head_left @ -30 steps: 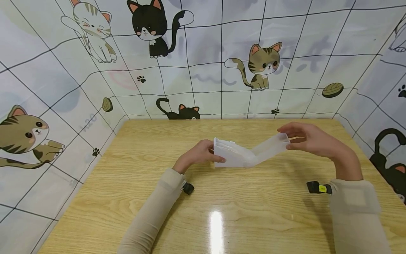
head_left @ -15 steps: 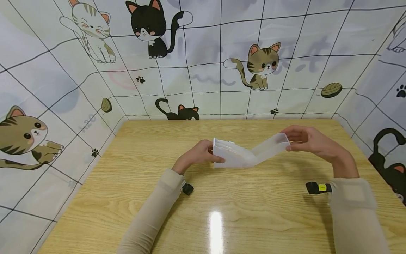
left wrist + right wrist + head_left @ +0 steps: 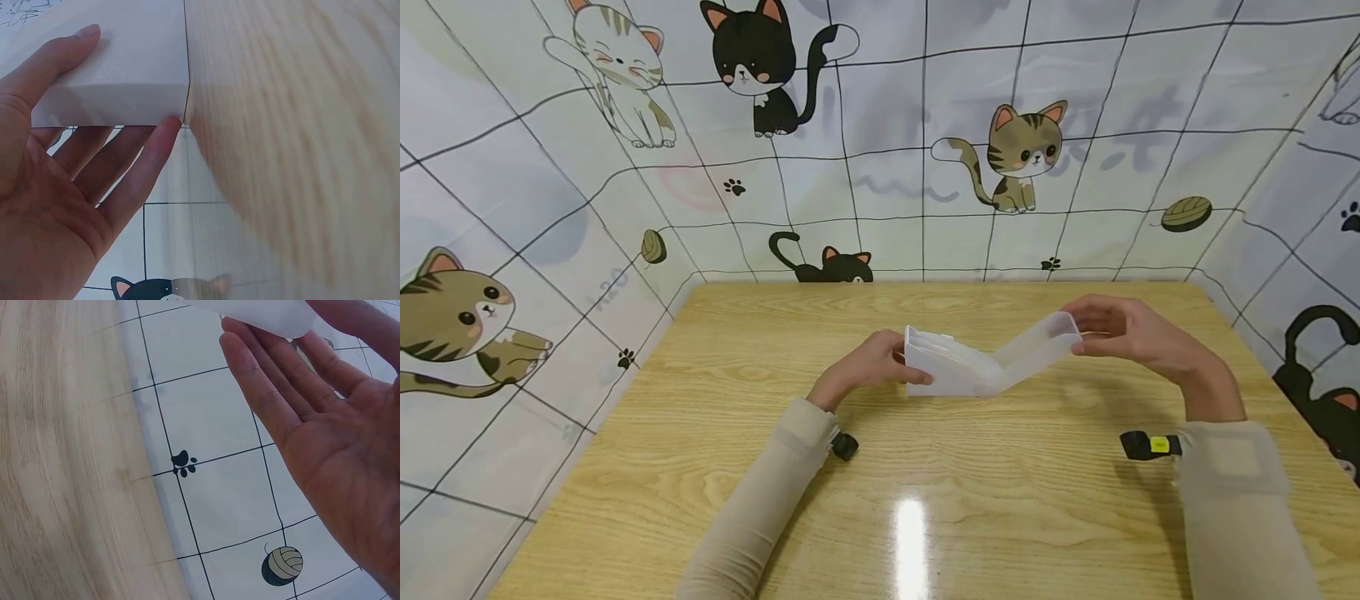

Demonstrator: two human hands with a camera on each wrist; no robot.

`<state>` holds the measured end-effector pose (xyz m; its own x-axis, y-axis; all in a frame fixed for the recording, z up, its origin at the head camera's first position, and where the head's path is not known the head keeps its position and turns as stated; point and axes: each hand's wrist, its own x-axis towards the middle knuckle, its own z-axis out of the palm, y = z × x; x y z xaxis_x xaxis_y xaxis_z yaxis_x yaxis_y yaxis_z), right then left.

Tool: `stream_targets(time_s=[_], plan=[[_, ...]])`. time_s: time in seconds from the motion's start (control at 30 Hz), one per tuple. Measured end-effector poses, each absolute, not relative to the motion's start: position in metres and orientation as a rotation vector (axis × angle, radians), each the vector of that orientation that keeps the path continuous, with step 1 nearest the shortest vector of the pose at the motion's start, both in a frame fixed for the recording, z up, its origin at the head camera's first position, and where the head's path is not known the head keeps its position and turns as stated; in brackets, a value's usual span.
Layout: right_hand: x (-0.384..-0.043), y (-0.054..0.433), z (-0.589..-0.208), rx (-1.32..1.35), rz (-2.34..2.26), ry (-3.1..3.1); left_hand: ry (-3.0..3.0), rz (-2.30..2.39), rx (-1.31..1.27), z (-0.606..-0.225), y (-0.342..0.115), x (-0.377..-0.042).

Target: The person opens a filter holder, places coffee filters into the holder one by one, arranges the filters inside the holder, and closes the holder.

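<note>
A white, partly see-through plastic box (image 3: 951,367) sits on the table with its hinged lid (image 3: 1039,346) swung out to the right and tilted upward. My left hand (image 3: 872,360) grips the box's left end, thumb on the near side; in the left wrist view the thumb lies over the white box wall (image 3: 131,69) and the fingers reach round its end. At the lid's raised right end, my right hand (image 3: 1138,333) pinches the rim between thumb and fingers. Thin upright edges show inside the box; what they belong to cannot be made out. The right wrist view catches only the lid's edge (image 3: 275,317).
A wood-grain table (image 3: 820,500) lies beneath, with a bright light reflection near its front. Cat-printed cloth walls (image 3: 887,183) rise at the back and both sides. Each wrist wears a small black camera (image 3: 845,447).
The right hand and the lid's end have shifted very slightly, with the fingers settling closer on the rim. The left hand and box base stay in place.
</note>
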<state>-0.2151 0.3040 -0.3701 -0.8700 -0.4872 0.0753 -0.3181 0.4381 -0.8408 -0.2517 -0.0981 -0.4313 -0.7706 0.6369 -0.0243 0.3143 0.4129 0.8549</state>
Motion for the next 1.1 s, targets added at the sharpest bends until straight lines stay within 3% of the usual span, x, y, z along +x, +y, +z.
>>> stream_targets(time_s=[1.1], plan=[[-0.214, 0.278, -0.37, -0.828, -1.594, 2.436, 2.34, 1.288, 0.83, -0.432, -0.098, -0.253]])
